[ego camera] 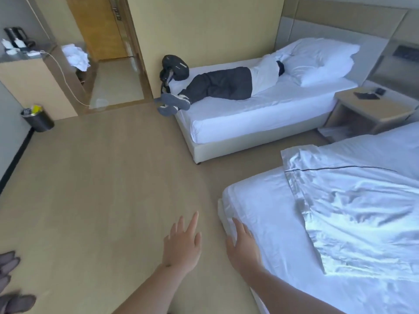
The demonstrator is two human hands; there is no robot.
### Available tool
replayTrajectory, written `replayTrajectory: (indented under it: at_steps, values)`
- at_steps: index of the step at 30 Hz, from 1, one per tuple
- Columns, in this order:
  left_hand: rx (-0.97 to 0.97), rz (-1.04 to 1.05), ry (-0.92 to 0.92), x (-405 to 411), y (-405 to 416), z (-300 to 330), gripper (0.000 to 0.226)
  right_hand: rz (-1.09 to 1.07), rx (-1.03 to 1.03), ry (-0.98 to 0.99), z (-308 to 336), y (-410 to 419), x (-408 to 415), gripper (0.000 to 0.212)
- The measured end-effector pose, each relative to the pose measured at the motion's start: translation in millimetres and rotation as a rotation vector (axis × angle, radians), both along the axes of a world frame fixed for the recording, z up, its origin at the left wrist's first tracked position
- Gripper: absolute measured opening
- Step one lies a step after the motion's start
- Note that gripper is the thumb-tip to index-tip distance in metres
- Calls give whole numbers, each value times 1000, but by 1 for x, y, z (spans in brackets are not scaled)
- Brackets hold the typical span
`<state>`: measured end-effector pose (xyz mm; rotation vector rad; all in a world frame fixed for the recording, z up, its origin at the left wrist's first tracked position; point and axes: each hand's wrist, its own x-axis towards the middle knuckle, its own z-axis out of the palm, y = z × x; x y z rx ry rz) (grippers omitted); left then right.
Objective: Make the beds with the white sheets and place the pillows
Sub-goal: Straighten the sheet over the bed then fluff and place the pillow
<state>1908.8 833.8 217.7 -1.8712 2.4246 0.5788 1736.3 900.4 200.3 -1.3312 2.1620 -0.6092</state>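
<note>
The near bed (pixel 267 214) at the right carries a fitted white sheet, and a shiny white cover (pixel 353 211) with a dark piped line lies rumpled across it. My right hand (pixel 243 244) is open with its fingers straight, at the bed's near left corner. My left hand (pixel 182 242) hovers open over the floor just left of that corner, holding nothing. The far bed (pixel 260 114) has a white sheet and a white pillow (pixel 317 61) at its head. A person (pixel 226 86) in dark trousers lies on it.
A bedside table (pixel 371 105) stands between the two beds. A black bin (pixel 38 118) is by the left wall, below a desk (pixel 25 71) with a kettle and a trailing cable. Crumpled white linen (pixel 76 56) sits near the doorway. Grey slippers (pixel 11 282) lie bottom left.
</note>
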Motion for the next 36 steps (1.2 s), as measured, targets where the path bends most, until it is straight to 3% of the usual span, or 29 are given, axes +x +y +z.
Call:
replayTrajectory:
  at_steps: [6,15,23,27,36]
  values:
    - [24,-269,132,-68,-168,-4,53,-259,8,-31,-20,-134,-42,58]
    - [138,-747,139,-176,-358,18,54,-806,10,-43,-11,-262,-94,55]
    - [180,-1110,110,-323,-472,-8,53,-1312,-45,-175,-49,-341,-184,54]
    - [68,-1321,-20,-403,-525,-4,54,-1445,178,-159,-73,-369,-236,58]
    - [65,-1671,-145,-583,-571,-15,55,-1714,158,-175,-58,-440,-335,56]
